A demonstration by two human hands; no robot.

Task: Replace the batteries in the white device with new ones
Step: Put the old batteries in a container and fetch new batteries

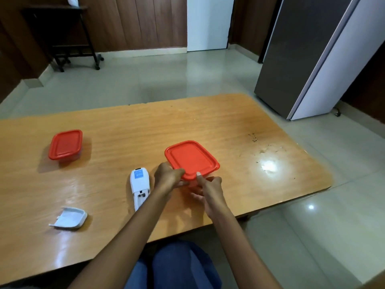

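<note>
1. Nearest the camera, a lap in blue cloth [177,265] shows below the near edge of the wooden table [125,126], and two bare forearms reach out over that edge.
2. A white battery cover [69,218] lies loose on the table to the left, inner side up, well apart from everything else.
3. The white device [139,187] lies flat just left of the left forearm, back side up; its battery bay at the near end is uncovered. The bay is too small in this view to tell whether any cells sit inside.
4. The left hand [167,177] closes its grip on the near left edge of a red lid [191,158], thumb on top of the rim.
5. The right hand [209,189] grips the near edge of the same lid, thumb pressed on the rim and fingers curled beneath. The lid's near edge looks lifted, and the hands hide most of the clear container [192,184] under it, so its contents cannot be seen.
6. Farther left, a second container [66,144] with a red lid stands shut, well apart from the hands.
7. To the right, a bright glare and some dark specks [254,138] mark the table surface.
8. Beyond the table lie a pale tiled floor [166,80], a grey refrigerator [308,55] at right, a dark wheeled stand [68,34] at left, and wood panelling.
</note>
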